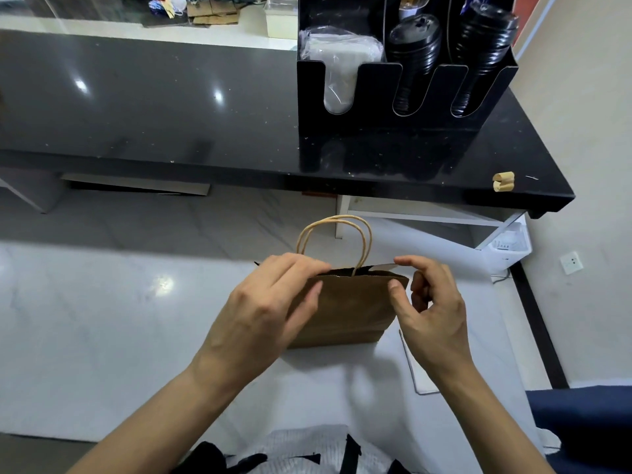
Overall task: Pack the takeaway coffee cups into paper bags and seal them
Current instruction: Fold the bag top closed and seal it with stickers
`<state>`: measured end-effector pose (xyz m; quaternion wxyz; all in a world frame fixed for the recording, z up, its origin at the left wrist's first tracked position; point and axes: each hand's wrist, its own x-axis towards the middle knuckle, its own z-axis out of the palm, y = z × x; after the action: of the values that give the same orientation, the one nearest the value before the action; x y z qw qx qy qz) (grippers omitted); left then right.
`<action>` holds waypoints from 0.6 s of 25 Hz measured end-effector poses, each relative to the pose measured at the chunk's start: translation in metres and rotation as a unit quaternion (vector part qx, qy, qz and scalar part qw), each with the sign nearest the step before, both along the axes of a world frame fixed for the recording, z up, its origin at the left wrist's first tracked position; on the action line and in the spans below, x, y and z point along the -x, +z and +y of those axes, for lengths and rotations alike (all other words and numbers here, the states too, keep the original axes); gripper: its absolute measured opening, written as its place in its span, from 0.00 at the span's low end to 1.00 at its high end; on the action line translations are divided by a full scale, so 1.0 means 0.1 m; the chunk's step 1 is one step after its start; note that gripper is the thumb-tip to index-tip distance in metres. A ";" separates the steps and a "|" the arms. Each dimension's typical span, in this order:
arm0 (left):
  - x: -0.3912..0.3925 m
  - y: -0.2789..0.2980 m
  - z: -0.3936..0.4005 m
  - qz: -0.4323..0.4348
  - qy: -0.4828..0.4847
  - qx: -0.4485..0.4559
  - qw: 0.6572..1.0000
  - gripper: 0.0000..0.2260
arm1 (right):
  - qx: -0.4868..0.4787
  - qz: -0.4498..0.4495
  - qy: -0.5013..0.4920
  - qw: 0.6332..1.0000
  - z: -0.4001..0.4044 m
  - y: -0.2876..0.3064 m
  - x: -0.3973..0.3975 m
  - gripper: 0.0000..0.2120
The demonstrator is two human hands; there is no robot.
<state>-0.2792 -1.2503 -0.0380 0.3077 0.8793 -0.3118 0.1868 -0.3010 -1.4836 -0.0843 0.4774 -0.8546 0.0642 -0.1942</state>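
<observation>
Pinching the top edge of a light, easily creased brown paper bag (345,306) held below the black desk (171,107), left hand (270,313) and right hand (432,302) grip its stiffer rim.

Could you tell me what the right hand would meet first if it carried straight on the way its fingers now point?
The right hand points leftward at the brown paper bag; its thumb already seems to touch the bag's top right corner, so it would press into the bag first. Depth is hard to judge.
</observation>
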 end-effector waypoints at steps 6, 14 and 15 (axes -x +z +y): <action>0.03 -0.07 -0.31 0.057 -0.005 -0.064 0.996 0.22 | -0.062 0.037 0.011 0.997 -0.10 -0.03 -0.07 0.16; -0.17 -0.17 -0.65 0.078 0.042 -0.111 0.990 0.23 | -0.096 0.049 0.039 0.993 -0.17 -0.02 -0.15 0.06; -0.19 -0.17 -0.67 0.077 0.040 -0.119 0.989 0.23 | -0.097 0.051 0.042 0.993 -0.18 -0.03 -0.15 0.06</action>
<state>-0.2600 -1.3176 -0.0551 0.2162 0.9333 -0.2714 0.0920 -0.2857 -1.5013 -0.0872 0.5616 -0.8151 0.0707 -0.1233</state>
